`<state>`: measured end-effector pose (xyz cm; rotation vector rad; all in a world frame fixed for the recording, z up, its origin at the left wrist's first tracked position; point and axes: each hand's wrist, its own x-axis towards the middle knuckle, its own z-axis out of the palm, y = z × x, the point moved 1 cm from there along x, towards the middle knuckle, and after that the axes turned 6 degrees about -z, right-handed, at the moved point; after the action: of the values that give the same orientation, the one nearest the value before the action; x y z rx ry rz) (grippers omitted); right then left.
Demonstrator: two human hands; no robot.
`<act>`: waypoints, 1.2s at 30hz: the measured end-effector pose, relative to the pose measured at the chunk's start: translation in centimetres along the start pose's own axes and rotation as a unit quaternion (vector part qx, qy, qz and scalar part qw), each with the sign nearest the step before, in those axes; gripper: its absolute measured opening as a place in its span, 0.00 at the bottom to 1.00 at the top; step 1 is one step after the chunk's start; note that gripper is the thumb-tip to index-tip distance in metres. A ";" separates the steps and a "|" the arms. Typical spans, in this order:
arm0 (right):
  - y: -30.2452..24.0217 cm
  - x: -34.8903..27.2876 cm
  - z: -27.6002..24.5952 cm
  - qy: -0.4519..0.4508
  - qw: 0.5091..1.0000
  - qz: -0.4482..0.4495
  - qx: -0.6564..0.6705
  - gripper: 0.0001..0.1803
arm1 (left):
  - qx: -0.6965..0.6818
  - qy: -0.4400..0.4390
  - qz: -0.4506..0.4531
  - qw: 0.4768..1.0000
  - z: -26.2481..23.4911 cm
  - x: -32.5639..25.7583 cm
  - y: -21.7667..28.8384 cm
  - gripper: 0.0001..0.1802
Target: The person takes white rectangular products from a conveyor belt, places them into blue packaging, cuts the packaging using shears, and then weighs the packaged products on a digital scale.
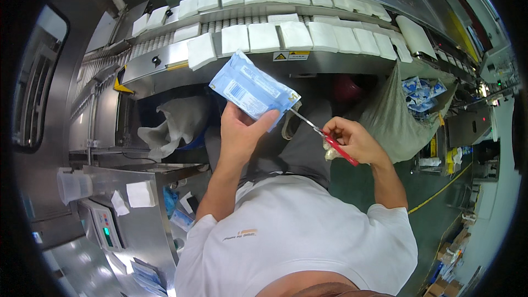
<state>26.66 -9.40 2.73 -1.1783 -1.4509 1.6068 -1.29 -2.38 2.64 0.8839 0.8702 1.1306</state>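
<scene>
My left hand (pixel 242 132) is closed on a light blue soft packet (pixel 250 89) with printing and a barcode, its thumb pressed over the lower right corner. The packet is tilted, its upper end near the conveyor edge. In my right hand (pixel 352 140) is a pair of scissors (pixel 340 150) with red handles. Their metal blades reach left to the packet's right edge; whether they are cutting into it I cannot tell. Something crumpled and pale (pixel 331 154) shows beneath the right fingers. White folded pads (pixel 264 37) line the conveyor just beyond the packet.
A steel roller conveyor (pixel 165 58) runs across the far side. On the right hangs a grey-green sack (pixel 393 115) with blue packets inside. To the left, a steel table (pixel 148 223) holds a scale (pixel 104 231), white pads and blue packets. A white cloth (pixel 173 124) hangs under the conveyor.
</scene>
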 end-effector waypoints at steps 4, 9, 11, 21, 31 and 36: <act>-0.2 -0.3 0.3 0.025 0.998 -0.017 -0.052 0.15 | 0.017 -0.010 -0.015 1.000 0.2 0.4 -0.5 0.30; 0.2 -1.3 -0.5 0.020 0.994 -0.024 -0.109 0.13 | 0.007 0.001 0.020 1.000 0.2 0.5 -2.0 0.29; -0.7 -1.8 -1.1 0.000 0.990 -0.052 -0.134 0.11 | 0.028 0.050 0.001 0.998 -1.0 0.4 -2.0 0.29; -18.3 2.4 -9.8 0.340 0.729 -0.302 -0.511 0.22 | 0.047 -0.017 -0.050 0.997 -1.5 -2.4 -2.6 0.30; -24.6 20.2 -18.3 0.203 0.581 -0.195 -0.764 0.21 | 0.018 -0.106 -0.126 0.986 1.0 -3.7 -2.3 0.36; -22.1 14.9 -13.3 0.286 0.507 -0.420 -0.696 0.12 | -0.047 -0.123 -0.160 0.978 0.1 -3.1 -2.7 0.28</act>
<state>31.33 12.84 22.00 -1.0849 -2.1655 -0.9246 -0.81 -5.92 0.64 0.7551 0.7183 0.7572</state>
